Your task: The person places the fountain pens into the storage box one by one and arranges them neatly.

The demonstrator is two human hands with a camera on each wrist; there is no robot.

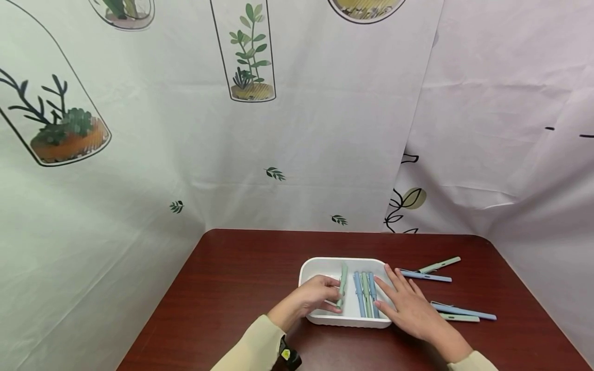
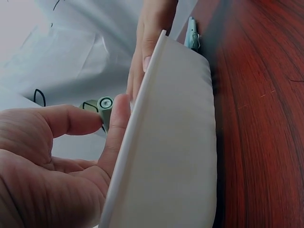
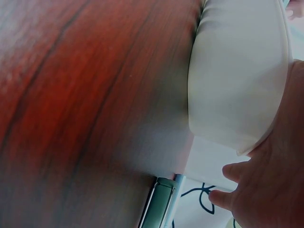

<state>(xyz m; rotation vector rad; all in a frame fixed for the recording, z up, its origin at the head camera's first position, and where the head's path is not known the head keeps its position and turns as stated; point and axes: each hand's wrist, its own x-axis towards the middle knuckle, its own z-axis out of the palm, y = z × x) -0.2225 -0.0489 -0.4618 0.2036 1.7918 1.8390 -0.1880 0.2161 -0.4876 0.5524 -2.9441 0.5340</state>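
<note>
A white tray [image 1: 343, 321] sits on the table, long side toward me. Inside its left part, my left hand [image 1: 317, 296] pinches a light green pen [image 1: 343, 281] between thumb and fingers; the left wrist view shows the pen's round end [image 2: 105, 103]. Beside it in the tray lie a blue pen [image 1: 359, 293], a green pen [image 1: 367, 294] and another blue pen [image 1: 374, 304], side by side. My right hand [image 1: 410, 308] lies across the tray's right rim with its fingers spread and fairly straight, fingertips close to the rightmost blue pen. Whether they touch it, I cannot tell.
Right of the tray, a green pen [image 1: 441, 265] and a blue pen [image 1: 429, 276] lie crossed toward the back. Nearer, a blue pen [image 1: 468, 310] lies against a green pen [image 1: 461, 318]. A patterned cloth [image 1: 325, 144] hangs behind the dark red table [image 1: 250, 273].
</note>
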